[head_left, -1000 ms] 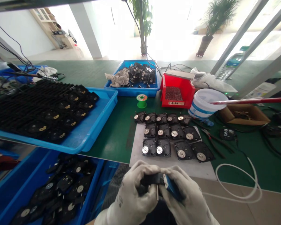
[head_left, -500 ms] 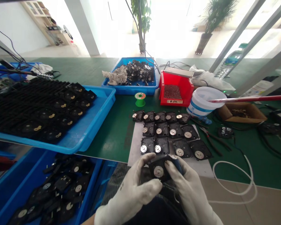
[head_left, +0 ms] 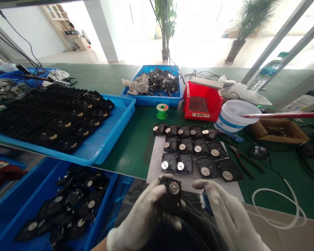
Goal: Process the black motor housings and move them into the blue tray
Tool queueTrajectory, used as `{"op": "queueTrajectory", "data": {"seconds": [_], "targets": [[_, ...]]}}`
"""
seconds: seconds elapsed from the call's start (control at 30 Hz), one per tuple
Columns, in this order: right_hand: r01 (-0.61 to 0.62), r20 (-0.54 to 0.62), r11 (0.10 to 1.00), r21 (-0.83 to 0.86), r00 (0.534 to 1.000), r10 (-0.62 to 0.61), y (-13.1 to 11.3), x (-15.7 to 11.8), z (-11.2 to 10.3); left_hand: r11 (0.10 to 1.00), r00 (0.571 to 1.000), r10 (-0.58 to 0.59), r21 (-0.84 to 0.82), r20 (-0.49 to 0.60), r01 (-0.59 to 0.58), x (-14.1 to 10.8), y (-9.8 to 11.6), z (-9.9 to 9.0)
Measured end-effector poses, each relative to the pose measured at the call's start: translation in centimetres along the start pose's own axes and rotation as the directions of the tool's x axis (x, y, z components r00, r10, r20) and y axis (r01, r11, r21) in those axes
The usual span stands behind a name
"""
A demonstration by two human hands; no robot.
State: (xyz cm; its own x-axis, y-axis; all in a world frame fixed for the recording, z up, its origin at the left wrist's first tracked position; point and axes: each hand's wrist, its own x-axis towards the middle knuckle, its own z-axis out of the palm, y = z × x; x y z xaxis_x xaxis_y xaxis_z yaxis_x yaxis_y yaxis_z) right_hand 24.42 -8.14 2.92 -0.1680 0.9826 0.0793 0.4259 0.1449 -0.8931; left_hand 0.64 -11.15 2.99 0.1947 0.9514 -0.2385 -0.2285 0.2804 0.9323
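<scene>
My left hand [head_left: 141, 212], in a white glove, grips a black square plastic housing [head_left: 170, 200] with a round silver disc near its top. The housing is tilted up over my lap. My right hand [head_left: 226, 209], also gloved, is apart from it on the right, its fingers curled round a blue object [head_left: 206, 203] with a pale end. Most of that object is hidden by the palm, so its kind does not show. Just beyond both hands, similar black housings [head_left: 184, 164] with silver discs lie in rows on a white sheet [head_left: 153, 167].
A blue tray [head_left: 115, 134] of stacked black parts stands left, above a blue bin [head_left: 111, 188] of loose housings. Farther back are a solder spool [head_left: 162, 112], a red bin [head_left: 189, 104], and a white bucket [head_left: 226, 120]. Pliers [head_left: 242, 162] and a white tube [head_left: 277, 225] lie right.
My right hand has come off the housing and moved right with the blue object. My left hand now holds the housing alone, turned more upright. The view has shifted slightly left.
</scene>
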Motion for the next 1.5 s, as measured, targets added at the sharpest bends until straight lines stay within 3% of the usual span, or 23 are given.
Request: {"op": "queueTrajectory", "data": {"seconds": [0.1, 0.23, 0.33, 0.6, 0.8, 1.17, 1.27, 1.37, 1.43, 1.5], "targets": [[0.087, -0.057, 0.989, -0.121, 0.994, -0.094, -1.5, 0.2, 0.7, 0.958, 0.977, -0.201, -0.196, 0.067, 0.210, 0.2, 0.1, 0.6], [0.348, -0.028, 0.887, -0.303, 0.927, -0.373, -3.0, 1.1, 1.2, 0.985, 0.986, -0.166, 0.043, -0.004, 0.166, 0.5, 0.7, 0.8], [0.422, 0.022, 0.835, -0.353, 0.896, -0.444, -3.7, 1.5, 1.2, 0.973, 0.989, -0.149, 0.177, -0.019, 0.150, 0.6, 1.2, 0.8], [0.458, 0.073, 0.811, -0.365, 0.882, -0.466, -4.8, 2.1, 1.6, 0.944, 0.997, -0.070, 0.319, -0.045, 0.081, 0.4, 1.2, 0.5], [0.463, 0.104, 0.802, -0.378, 0.882, -0.460, -4.8, 2.1, 1.7, 0.951, 0.998, -0.033, 0.306, -0.058, 0.049, 0.4, 1.5, 0.6], [0.477, 0.144, 0.766, -0.432, 0.874, -0.463, -4.7, 2.2, 1.6, 0.952, 0.994, -0.104, 0.285, -0.039, 0.111, 0.3, 1.5, 0.6], [0.487, 0.127, 0.763, -0.425, 0.867, -0.482, -4.4, 2.1, 1.6, 0.945, 0.997, -0.070, 0.316, -0.043, 0.080, 0.5, 1.6, 0.6], [0.337, 0.095, 0.898, -0.282, 0.942, -0.323, -3.6, 1.7, 1.9, 0.936, 0.999, 0.004, 0.352, -0.052, 0.015, 0.5, 1.6, 0.4], [0.053, 0.093, 0.993, -0.102, 0.995, -0.043, -3.1, 1.4, 2.2, 0.922, 0.998, 0.041, 0.387, -0.045, -0.020, 0.3, 1.5, 0.1], [-0.240, 0.175, 0.969, 0.055, 0.958, 0.227, -2.7, 1.2, 2.5, 0.894, 0.997, 0.076, 0.444, -0.017, -0.060, 0.0, 1.5, -0.1]]}}
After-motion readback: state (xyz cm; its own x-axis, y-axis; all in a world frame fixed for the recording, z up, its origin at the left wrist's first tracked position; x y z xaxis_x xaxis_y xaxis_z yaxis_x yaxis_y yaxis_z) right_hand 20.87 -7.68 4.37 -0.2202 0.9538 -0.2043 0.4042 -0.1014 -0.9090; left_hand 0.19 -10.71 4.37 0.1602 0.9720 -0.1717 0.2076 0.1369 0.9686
